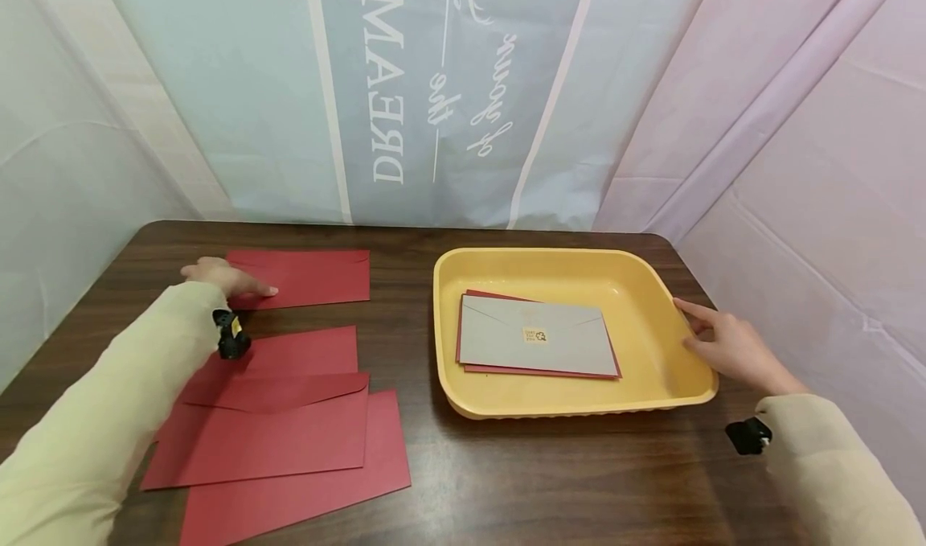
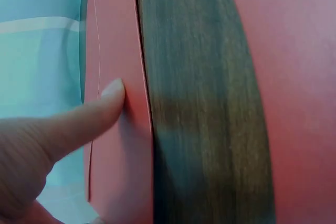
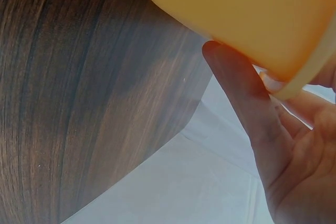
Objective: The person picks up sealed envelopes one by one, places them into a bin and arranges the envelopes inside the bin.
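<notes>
red, likely light, bendable: best taken at short edge of far envelope (image 1: 325, 277). touching with left hand (image 1: 219, 277), fingers spread; pinching yellow tray (image 1: 637, 369) with right hand (image 1: 731, 349).

Before you stands a dark-brown bench (image 1: 564, 474) with a lengthwise wood grain and rounded far corners. Behind its far edge, you face a pale blue-green cloth (image 1: 253, 88) carrying white stripes (image 1: 329, 96) and white lettering (image 1: 386, 96) set sideways, in which you can read DREAM. Creased whitish hangings flank you, one left (image 1: 58, 144), one right (image 1: 817, 208).
</notes>
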Demonstrator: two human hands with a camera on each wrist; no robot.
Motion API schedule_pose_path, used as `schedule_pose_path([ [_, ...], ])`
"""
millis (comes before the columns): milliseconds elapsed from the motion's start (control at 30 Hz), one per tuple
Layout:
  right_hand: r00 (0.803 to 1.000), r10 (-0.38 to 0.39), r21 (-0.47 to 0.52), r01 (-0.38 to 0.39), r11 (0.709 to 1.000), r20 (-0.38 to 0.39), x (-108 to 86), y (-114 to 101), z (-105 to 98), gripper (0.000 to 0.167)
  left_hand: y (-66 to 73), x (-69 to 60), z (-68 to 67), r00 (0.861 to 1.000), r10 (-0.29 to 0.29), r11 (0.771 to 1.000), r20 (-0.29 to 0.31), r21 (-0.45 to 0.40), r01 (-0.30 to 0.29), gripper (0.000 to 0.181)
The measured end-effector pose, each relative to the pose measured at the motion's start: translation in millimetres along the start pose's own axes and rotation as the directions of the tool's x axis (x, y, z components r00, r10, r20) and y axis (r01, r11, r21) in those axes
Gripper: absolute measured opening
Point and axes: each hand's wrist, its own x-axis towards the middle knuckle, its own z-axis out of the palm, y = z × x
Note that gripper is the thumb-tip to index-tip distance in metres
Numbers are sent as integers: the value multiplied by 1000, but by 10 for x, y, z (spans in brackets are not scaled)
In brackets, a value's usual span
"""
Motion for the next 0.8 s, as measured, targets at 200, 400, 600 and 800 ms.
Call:
schedule_pose_path([
  [200,1000,-8,-2,8,1000,-7,-3,9,9,59,-80,-59,-25,997,47,995,-54,-81,-51,86],
  [400,1000,-12,8,12,1000,-9,-11,30,19,59,-77,-121,-39,986,144,988,-87,-51,-149,54],
  [600,1000,-8,16,8,1000,-3,-14,26,15,59,-51,-127,-33,977,201,979,-74,-18,-203,30],
  [800,1000,-10,14,11,1000,-8,-9,20,12,59,-56,-166,-26,976,216,975,-2,-63,-215,21],
])
